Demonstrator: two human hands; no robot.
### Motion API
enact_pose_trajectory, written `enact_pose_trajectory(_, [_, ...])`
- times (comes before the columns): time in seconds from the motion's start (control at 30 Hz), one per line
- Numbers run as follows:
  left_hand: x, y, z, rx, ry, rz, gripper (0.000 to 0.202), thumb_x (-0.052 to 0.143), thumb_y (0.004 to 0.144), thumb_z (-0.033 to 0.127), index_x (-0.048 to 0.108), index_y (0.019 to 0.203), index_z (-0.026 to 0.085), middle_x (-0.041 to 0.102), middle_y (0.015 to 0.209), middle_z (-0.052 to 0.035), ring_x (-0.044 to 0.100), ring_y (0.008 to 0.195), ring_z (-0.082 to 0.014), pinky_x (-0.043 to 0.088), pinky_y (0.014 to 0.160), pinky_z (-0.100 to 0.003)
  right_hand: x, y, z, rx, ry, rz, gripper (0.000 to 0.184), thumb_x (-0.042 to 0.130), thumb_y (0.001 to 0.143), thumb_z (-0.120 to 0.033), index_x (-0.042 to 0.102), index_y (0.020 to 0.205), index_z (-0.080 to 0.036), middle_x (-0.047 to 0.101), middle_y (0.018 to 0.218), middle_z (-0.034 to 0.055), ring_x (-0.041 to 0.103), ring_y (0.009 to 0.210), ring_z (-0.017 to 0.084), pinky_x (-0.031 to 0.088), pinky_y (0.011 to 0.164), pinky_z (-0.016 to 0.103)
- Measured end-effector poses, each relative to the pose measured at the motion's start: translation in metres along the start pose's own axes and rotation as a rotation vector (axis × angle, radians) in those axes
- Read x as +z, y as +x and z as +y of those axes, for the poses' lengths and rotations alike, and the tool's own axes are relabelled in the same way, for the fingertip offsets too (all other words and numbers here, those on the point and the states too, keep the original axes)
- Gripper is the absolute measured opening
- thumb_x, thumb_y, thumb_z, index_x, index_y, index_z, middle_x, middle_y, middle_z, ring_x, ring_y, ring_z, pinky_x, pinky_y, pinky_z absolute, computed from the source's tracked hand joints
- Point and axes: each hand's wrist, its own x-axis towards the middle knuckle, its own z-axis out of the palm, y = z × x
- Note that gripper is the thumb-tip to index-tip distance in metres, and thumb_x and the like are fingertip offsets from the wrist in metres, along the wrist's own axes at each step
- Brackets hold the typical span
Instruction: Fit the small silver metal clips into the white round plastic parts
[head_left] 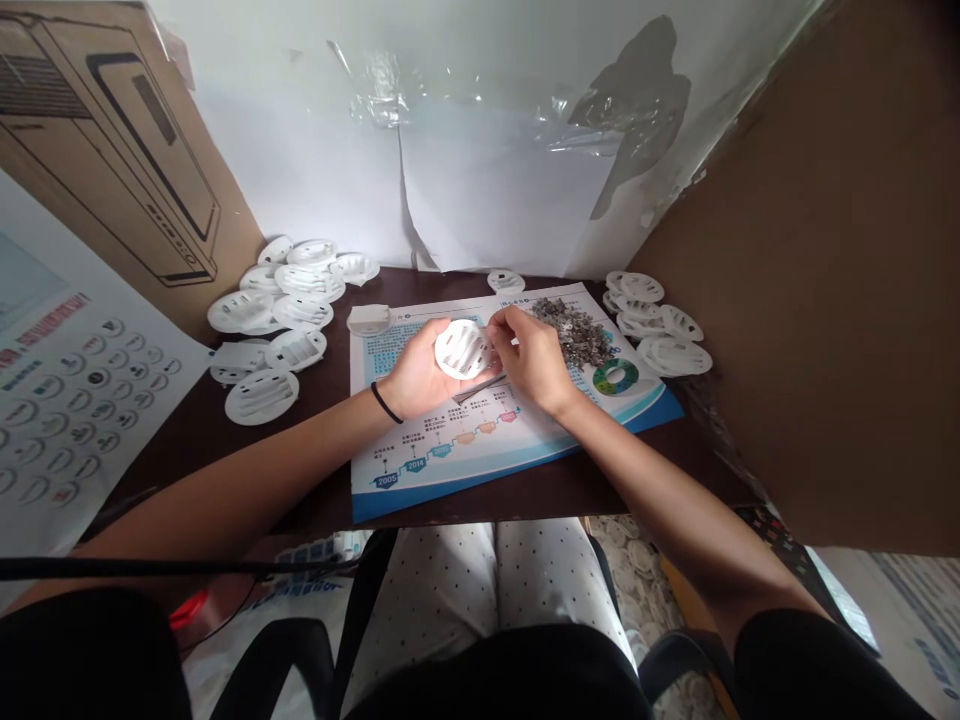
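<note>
A white round plastic disc with slots [460, 350] rests in my left hand [415, 375], whose fingers wrap round it from below and the left. My right hand [534, 362] is at the disc's right edge with thumb and forefinger pinched together. Whatever lies between those fingertips is too small to make out. Just beyond my right hand is a heap of small metal pieces [576, 335] on a printed sheet [480, 450]. A flat, dark grey thing shows partly beneath my hands; its kind is unclear.
More white discs [307, 283] are piled at the left, with another pile [651, 318] at the right. One disc [506, 281] lies at the back, and a white piece [370, 319] sits on the sheet's left corner. Cardboard [817, 300] stands at the right, a carton [127, 150] at the left.
</note>
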Motion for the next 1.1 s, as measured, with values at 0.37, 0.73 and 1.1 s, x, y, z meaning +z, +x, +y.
enact_pose_trajectory(0.37, [-0.011, 0.003, -0.003, -0.012, 0.035, -0.05, 0.04, 0.036, 0.092, 0.037, 0.062, 0.109, 0.012, 0.069, 0.107, -0.0123, 0.062, 0.109, -0.0254, 0.047, 0.1, -0.048, -0.001, 0.0, -0.001, 0.027, 0.009, 0.025, 0.011, 0.045, 0.089, -0.022, 0.051, 0.08, -0.02, 0.06, 0.074, 0.0022, 0.054, 0.069, 0.013, 0.043, 0.066, 0.029])
enact_pose_trajectory(0.73, [-0.012, 0.003, 0.001, -0.004, 0.041, -0.059, 0.037, 0.039, 0.086, 0.034, 0.064, 0.104, 0.013, 0.07, 0.099, -0.0107, 0.064, 0.1, -0.0264, 0.049, 0.094, -0.049, -0.002, 0.001, -0.004, -0.064, 0.053, 0.045, 0.013, 0.039, 0.091, -0.019, 0.042, 0.079, -0.022, 0.054, 0.075, 0.0022, 0.051, 0.071, 0.013, 0.043, 0.067, 0.028])
enact_pose_trajectory(1.1, [-0.012, 0.001, -0.006, -0.051, 0.149, -0.077, 0.046, 0.027, 0.098, 0.046, 0.06, 0.104, 0.014, 0.069, 0.099, -0.0113, 0.066, 0.096, -0.0219, 0.056, 0.084, -0.04, -0.002, -0.002, -0.008, -0.055, -0.115, -0.057, 0.01, 0.047, 0.087, -0.018, 0.052, 0.079, -0.02, 0.061, 0.077, 0.004, 0.052, 0.068, 0.014, 0.041, 0.065, 0.029])
